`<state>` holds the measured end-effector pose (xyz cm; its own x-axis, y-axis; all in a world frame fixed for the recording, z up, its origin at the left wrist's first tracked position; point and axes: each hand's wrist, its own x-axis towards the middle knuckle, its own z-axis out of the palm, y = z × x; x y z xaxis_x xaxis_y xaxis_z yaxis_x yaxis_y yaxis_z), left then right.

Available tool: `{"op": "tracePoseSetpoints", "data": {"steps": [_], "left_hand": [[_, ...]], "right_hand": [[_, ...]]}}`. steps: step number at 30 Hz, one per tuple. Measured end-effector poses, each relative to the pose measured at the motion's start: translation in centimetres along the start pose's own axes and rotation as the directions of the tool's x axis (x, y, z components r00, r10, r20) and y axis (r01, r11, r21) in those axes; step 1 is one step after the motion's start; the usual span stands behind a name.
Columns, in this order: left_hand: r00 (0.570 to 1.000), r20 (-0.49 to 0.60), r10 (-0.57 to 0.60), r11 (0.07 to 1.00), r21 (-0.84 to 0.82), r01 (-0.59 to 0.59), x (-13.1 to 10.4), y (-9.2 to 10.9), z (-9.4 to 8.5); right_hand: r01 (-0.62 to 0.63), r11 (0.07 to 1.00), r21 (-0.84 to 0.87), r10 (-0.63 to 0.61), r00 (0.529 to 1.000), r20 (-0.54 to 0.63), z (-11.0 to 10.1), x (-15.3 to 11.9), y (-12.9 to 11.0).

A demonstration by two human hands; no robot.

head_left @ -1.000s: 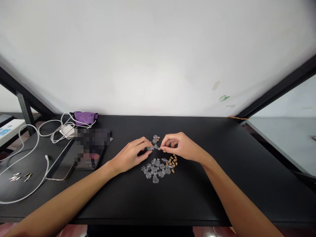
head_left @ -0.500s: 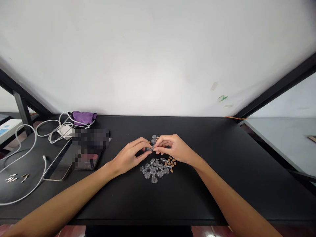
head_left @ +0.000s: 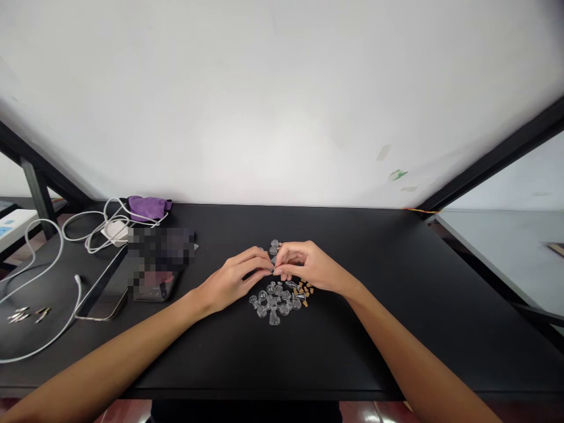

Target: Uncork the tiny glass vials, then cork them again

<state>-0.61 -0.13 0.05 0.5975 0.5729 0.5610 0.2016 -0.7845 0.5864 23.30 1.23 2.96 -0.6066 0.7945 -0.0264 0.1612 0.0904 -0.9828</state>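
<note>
My left hand [head_left: 235, 274] and my right hand [head_left: 307, 266] meet at the middle of the black table, fingertips pinched together. Between them is something small; in my left hand it looks like a tiny clear bottle, mostly covered by the fingers. What my right fingertips grip is too small to make out. Just nearer to me lies a pile of tiny clear bottles [head_left: 274, 317] in varied shapes. Several small corks [head_left: 305, 304] lie at the pile's right side. Behind the hands are a few more clear bottles [head_left: 275, 244], partly hidden by my right hand.
On the left are a phone [head_left: 103, 294], a dark device [head_left: 154, 292], a white cable [head_left: 59, 335], a white charger [head_left: 115, 233] and a purple cloth [head_left: 148, 208]. Small metal pieces [head_left: 18, 315] lie at the far left. A white wall [head_left: 273, 106] stands behind the table.
The fingertips have closed further over the small item, which shows less now. Both hands stay in nearly the same place; the view has shifted slightly.
</note>
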Motion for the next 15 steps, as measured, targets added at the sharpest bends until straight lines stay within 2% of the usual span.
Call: {"op": "tracePoseSetpoints", "data": {"steps": [7, 11, 15], "left_hand": [[0.998, -0.022, -0.066, 0.997, -0.031, 0.066, -0.27, -0.20, 0.19], [0.997, -0.052, -0.063, 0.998, -0.020, 0.062, -0.35, -0.30, 0.33], [0.996, -0.048, -0.078, 0.997, -0.017, 0.077, -0.34, -0.27, 0.37]], "right_hand": [[0.011, 0.999, 0.045, -0.013, 0.999, 0.050, 0.11, 0.07, 0.00], [0.006, 0.999, 0.037, -0.009, 0.996, 0.084, -0.01, 0.10, 0.31], [0.010, 0.998, 0.070, -0.013, 0.999, 0.046, 0.16, 0.25, 0.54]]}}
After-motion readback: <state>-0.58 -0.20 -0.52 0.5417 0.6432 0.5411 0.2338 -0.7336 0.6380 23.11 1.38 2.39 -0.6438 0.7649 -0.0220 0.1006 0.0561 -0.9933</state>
